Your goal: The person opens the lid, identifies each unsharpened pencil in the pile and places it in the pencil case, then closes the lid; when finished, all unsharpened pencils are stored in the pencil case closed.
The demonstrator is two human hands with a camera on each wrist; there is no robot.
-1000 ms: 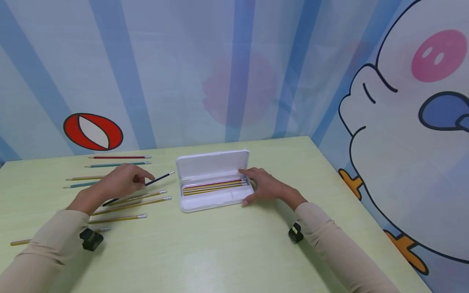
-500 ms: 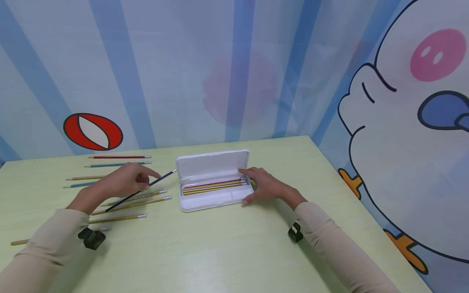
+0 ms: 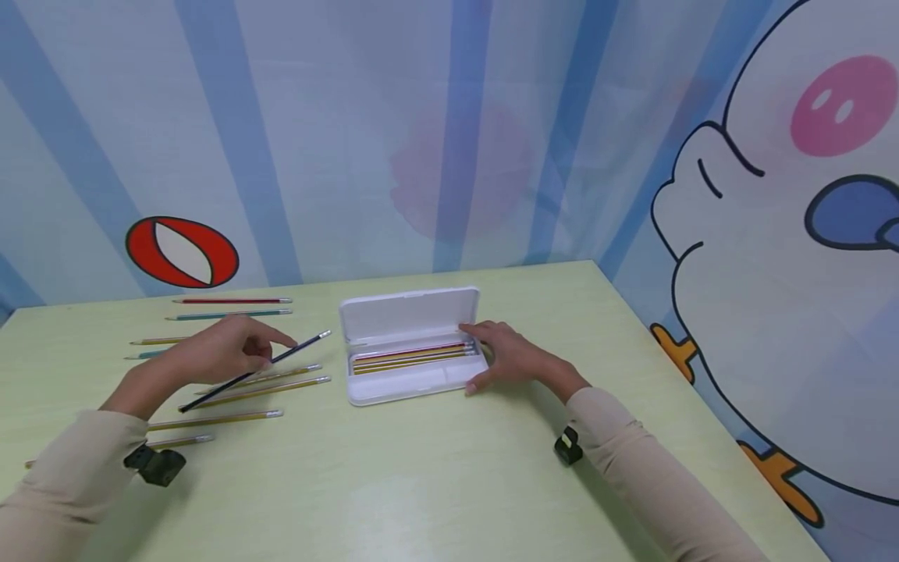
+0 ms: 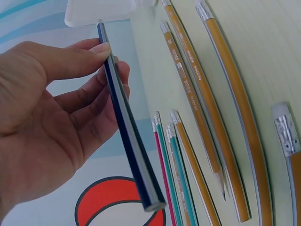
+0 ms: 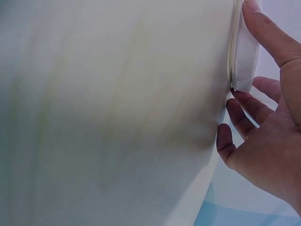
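Note:
My left hand (image 3: 223, 350) pinches a dark blue pencil (image 4: 124, 115) between thumb and fingers, above the loose pencils on the table. The pencil slants, its eraser end up and toward the case, its blunt dark end low at the left. A white pencil case (image 3: 393, 393) stands with its lid (image 3: 410, 314) raised; several pencils (image 3: 414, 357), yellow and one red, lie side by side inside. My right hand (image 3: 509, 355) holds the case's right end, thumb at the front edge and fingers by the lid. The right wrist view shows the thumb and fingers around the case's corner (image 5: 244, 56).
Several yellow pencils (image 3: 232, 419) lie left of the case, below my left hand. Farther back are a red pencil (image 3: 232, 300) and a teal pencil (image 3: 228, 315). A printed cloth wall (image 3: 337, 156) rises behind the table (image 3: 421, 484).
The dark blue pencil is lifted off the table; it first edged toward the case, then drew back a little left with my left hand. My right hand and the case stay put.

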